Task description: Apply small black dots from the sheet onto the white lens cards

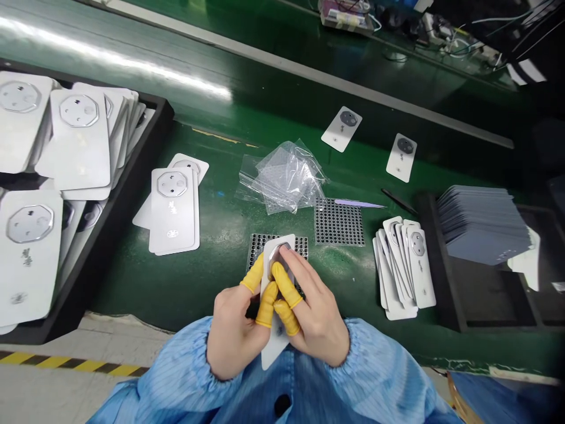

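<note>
Between my hands, tilted, is a white phone back cover [274, 347] with an octagonal camera ring near its top. My left hand [241, 324] grips the cover by its left edge, with yellow finger cots on thumb and finger. My right hand [315, 312] is closed at the cover's right side, thumb and a finger in yellow cots pressing on its face. One bare fingertip touches the camera ring area. Partly hidden under the cover lies a sheet of small black round parts [258, 244]. A second such sheet [339, 227] lies beyond my right hand, with lilac tweezers [359, 204] across its top edge.
A black tray [165, 115] at left holds stacked white covers. More covers [174, 218] lie beside it, and a fanned pile [401, 271] sits at right. Clear plastic film [289, 176] lies mid-table. Two covers [342, 128] lie farther back. At right, a black tray [494, 306] holds grey-blue sheets [481, 224].
</note>
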Motion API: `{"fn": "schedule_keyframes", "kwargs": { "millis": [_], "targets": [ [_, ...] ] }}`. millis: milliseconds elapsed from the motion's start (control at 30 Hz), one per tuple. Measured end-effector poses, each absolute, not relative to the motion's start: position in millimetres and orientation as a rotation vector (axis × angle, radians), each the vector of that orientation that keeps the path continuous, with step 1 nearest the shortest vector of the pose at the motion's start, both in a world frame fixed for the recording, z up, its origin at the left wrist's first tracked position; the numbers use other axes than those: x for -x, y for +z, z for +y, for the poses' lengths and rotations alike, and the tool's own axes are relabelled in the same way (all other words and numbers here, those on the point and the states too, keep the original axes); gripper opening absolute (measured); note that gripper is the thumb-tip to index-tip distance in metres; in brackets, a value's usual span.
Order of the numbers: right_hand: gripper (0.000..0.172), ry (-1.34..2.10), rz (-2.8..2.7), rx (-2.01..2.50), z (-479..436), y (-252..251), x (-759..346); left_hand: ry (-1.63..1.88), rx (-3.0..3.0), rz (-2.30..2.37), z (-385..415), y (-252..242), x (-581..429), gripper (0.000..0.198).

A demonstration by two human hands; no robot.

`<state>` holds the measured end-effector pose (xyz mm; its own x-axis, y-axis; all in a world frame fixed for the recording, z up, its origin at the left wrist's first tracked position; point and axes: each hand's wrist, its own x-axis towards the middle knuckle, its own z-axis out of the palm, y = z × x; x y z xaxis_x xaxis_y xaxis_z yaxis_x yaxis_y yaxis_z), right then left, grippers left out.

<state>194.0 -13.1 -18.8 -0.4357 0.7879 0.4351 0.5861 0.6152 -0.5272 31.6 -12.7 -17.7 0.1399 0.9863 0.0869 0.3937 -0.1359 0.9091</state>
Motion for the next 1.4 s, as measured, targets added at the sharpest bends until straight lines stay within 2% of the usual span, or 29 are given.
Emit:
{"fn": "schedule_keyframes", "kwargs": {
  "millis": [100,233,367,567,700,800,867,933,1000,1100,1167,1267,1400],
  "targets": [
    [0.047,0.489,-1.982,1.023,-12.2,-28.4,-201.0,1.039,-1.351,1.183,-5.7,-10.3,-41.4,0.015],
    [0.054,0.609,-1.527,1.284,-17.0,-35.2,-202.9,1.032,-0.948,0.985,2.2,-1.1,-55.9,0.029],
    [0.054,0.876,-1.297,1.210,-17.6,-37.9,-200.5,1.030,-0.914,0.990,9.2,2.8,-63.9,0.028],
    [0.058,0.956,-1.166,1.095,-22.3,-37.1,-199.2,0.982,-1.020,1.077,13.5,5.1,-77.7,0.032],
    [0.055,0.862,-1.147,1.138,-21.4,-37.6,-221.6,0.810,-1.232,1.045,19.0,3.4,-95.2,0.034],
    [0.052,0.599,-1.239,1.316,-13.8,-40.4,-276.2,0.625,-1.679,1.031,35.4,16.4,-105.2,0.030],
    [0.054,0.334,-1.344,1.561,-7.0,-44.9,-324.2,0.521,-1.970,1.061,57.9,31.4,-114.0,0.036],
    [0.054,0.225,-1.388,1.703,-1.6,-50.5,-367.5,0.396,-2.131,1.148,91.7,44.5,-130.4,0.052],
    [0.049,0.193,-1.423,1.798,0.5,-54.1,-396.3,0.292,-2.199,1.283,135.2,49.2,-156.9,0.057],
    [0.043,0.141,-1.505,1.948,3.1,-47.7,-410.2,0.283,-2.196,1.418,203.3,38.5,-209.3,0.050],
    [0.044,0.133,-1.571,2.042,14.1,-34.7,-408.4,0.295,-2.174,1.532,238.2,25.4,-242.9,0.043],
    [0.047,0.192,-1.635,2.205,58.2,-10.9,-404.7,0.308,-2.114,1.679,264.8,7.1,-276.4,0.042],
    [0.039,0.295,-1.473,2.545,150.4,6.5,-410.4,0.287,-2.044,1.754,271.0,-8.8,-286.3,0.042]
  ]
}}
